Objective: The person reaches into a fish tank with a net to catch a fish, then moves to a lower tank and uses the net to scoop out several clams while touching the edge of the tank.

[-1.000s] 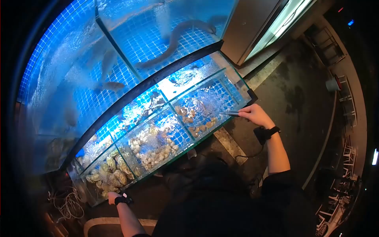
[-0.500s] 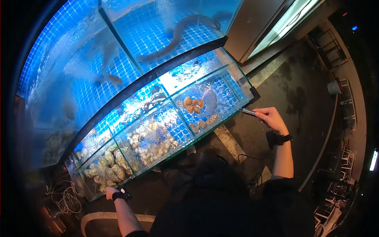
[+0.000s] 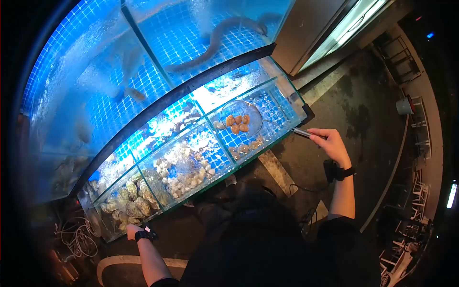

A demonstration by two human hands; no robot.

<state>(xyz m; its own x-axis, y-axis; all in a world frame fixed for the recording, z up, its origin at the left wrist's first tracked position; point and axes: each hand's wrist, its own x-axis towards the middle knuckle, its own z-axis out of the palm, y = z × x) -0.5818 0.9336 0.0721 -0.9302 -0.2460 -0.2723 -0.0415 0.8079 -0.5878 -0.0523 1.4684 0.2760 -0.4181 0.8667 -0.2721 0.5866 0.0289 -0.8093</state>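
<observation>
My right hand (image 3: 330,144) is closed on the handle of a wire skimmer (image 3: 300,132), whose round mesh bowl hangs over the right front compartment of a glass seafood tank (image 3: 234,168). Several orange-brown clams (image 3: 237,120) lie grouped in the bowl. Below it, more shellfish (image 3: 246,147) rest along the compartment's front. At the tank's lower left corner, my left hand (image 3: 133,232) is beside the front glass, close to a pile of oysters (image 3: 136,206). Its fingers are too hidden to make out.
The middle compartment holds many small pale shellfish (image 3: 184,177). Behind a dark curved rim (image 3: 181,91), a deeper blue tank contains a long eel (image 3: 215,43). Coiled hoses (image 3: 79,239) lie on the floor at left. A bucket (image 3: 405,106) and white racks stand along the right.
The clams have shifted and regrouped in the skimmer, slightly rightward and up. The skimmer's handle tilts a little differently, and my right hand has barely moved. My left hand stays in place.
</observation>
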